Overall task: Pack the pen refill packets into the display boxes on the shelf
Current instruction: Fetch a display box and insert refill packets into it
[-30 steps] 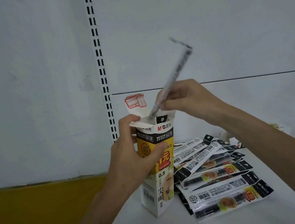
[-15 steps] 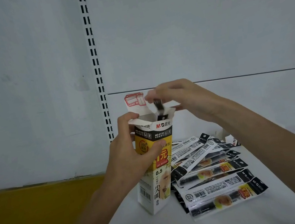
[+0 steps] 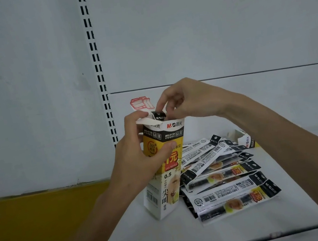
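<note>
A tall white, yellow and black display box [image 3: 168, 173] stands tilted on the white shelf [image 3: 245, 225], its top flap open. My left hand [image 3: 139, 157] grips the box round its upper half. My right hand [image 3: 182, 99] is at the box mouth, fingers curled and pinching the black top of a refill packet [image 3: 158, 115] that sticks out of the opening. A loose pile of refill packets [image 3: 224, 174] lies flat to the right of the box.
A second small box [image 3: 245, 140] lies behind the pile at the back right. A slotted white upright [image 3: 97, 67] runs up the back wall. Left of the shelf is a yellow surface [image 3: 36, 235]. The shelf's front edge runs along the bottom.
My right hand has pushed the packet down into the box; a second ago it stuck out high and slanted, now only its black top shows. My left hand kept its grip.
</note>
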`<state>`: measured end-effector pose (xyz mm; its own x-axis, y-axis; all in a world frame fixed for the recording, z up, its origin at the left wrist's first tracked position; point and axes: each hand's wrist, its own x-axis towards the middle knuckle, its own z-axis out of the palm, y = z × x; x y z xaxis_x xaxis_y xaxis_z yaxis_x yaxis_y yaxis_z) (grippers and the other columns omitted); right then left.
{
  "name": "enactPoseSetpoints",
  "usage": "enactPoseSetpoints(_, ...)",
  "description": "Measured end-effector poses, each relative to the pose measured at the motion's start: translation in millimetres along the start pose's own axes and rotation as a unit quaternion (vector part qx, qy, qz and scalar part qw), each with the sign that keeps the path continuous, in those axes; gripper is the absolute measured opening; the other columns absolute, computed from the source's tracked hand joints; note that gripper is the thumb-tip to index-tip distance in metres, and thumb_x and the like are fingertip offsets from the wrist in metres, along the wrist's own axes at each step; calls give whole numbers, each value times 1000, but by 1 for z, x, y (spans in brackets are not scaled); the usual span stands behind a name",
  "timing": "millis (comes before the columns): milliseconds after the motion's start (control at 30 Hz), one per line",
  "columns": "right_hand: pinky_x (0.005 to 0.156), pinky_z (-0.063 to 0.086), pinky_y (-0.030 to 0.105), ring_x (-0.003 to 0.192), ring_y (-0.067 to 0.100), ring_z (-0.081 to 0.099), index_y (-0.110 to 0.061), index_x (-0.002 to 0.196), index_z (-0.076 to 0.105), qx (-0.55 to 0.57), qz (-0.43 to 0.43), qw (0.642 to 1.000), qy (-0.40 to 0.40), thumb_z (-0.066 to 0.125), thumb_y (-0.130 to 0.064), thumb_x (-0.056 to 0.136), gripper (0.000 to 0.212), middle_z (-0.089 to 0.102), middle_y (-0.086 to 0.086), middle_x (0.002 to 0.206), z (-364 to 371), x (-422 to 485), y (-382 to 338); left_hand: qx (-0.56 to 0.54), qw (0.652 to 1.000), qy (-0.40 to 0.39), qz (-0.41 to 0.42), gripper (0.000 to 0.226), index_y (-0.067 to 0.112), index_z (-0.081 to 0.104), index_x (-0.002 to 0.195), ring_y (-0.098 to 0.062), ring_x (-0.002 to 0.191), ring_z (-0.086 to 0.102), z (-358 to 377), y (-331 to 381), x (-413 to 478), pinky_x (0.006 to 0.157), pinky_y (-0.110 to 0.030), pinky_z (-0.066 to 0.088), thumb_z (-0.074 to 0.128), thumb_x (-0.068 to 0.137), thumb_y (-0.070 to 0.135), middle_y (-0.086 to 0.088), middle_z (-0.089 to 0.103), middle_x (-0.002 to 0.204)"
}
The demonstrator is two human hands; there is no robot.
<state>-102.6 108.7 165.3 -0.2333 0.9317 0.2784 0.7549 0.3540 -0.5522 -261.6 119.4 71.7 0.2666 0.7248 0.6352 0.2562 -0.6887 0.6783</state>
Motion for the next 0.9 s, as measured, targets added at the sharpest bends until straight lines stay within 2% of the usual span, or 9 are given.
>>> enactPoseSetpoints(67, 60, 43, 25, 58, 5, 50, -24, 82, 62, -35, 3, 999, 28, 68, -10, 80, 15, 56, -6, 68, 5, 3, 1, 5, 1000, 1, 4, 56, 49, 30, 102, 8, 92, 54, 2, 0, 0, 66, -12, 48, 73, 70, 33, 31, 50, 96)
enactPoseSetpoints(267, 55, 37, 20, 62, 7, 49, -21, 73, 57, 4, 45, 997, 66, 72, -18, 78, 16, 54, -5, 67, 12, 7, 11, 14, 1000, 2, 14, 56, 49, 30, 102, 6, 92, 56, 4, 0, 2, 65, -10, 46, 73, 70, 34, 29, 52, 97)
enactPoseSetpoints(367, 56, 40, 17, 60, 5, 52, -18, 73, 59, 134, 28, 986, 91, 71, -24, 79, 15, 57, -6, 67, 14, 0, 17, 22, 999, 22, 18, 56, 46, 30, 103, 8, 89, 54, 2, -1, 1, 61, -8, 47, 74, 69, 33, 30, 50, 95)
enactPoseSetpoints(467, 62, 43, 19, 64, 7, 54, -18, 84, 62, 236, -6, 955, 181, 61, -23, 87, 6, 61, -7, 74, 7, -12, 36, 1, 999, 52, 0, 59, 39, 29, 108, 8, 86, 54, -4, -7, -1, 58, -7, 48, 73, 71, 28, 26, 51, 96)
enactPoseSetpoints(533, 65, 43, 17, 69, 5, 56, -22, 88, 62, 77, -11, 982, 174, 62, -15, 86, 8, 62, -9, 77, 6, -20, 58, -9, 998, 62, -9, 59, 37, 29, 110, 6, 86, 54, -6, -11, -2, 57, -9, 49, 73, 71, 26, 18, 53, 102)
enactPoseSetpoints(600, 69, 42, 11, 84, 5, 57, -26, 101, 62, -80, 30, 996, 8, 65, -9, 82, 26, 62, -12, 91, 19, -29, 81, -8, 998, 64, -10, 60, 36, 29, 110, 7, 86, 54, -6, -12, -3, 59, -10, 48, 73, 71, 25, 14, 52, 106)
enactPoseSetpoints(667, 75, 38, 10, 97, 4, 53, -24, 117, 60, -155, 70, 978, -124, 65, -6, 80, 42, 60, -12, 106, 38, -36, 103, -8, 998, 61, -9, 60, 36, 29, 110, 7, 84, 53, -4, -10, -3, 61, -10, 45, 73, 71, 24, 14, 51, 105)
enactPoseSetpoints(800, 89, 38, 15, 102, 2, 51, -23, 115, 66, -171, 47, 981, -74, 64, -10, 81, 36, 64, -10, 116, 48, -41, 118, -11, 999, 52, -8, 60, 37, 28, 110, 7, 85, 54, -3, -10, -3, 57, -8, 47, 72, 72, 25, 19, 50, 101)
enactPoseSetpoints(900, 81, 43, 25, 86, 8, 54, -15, 110, 65, -185, 17, 983, 3, 58, -16, 88, 23, 61, -7, 99, 41, -39, 118, -15, 999, 48, -7, 59, 37, 29, 111, 6, 87, 55, -3, -11, -3, 57, -7, 48, 72, 72, 25, 20, 51, 101)
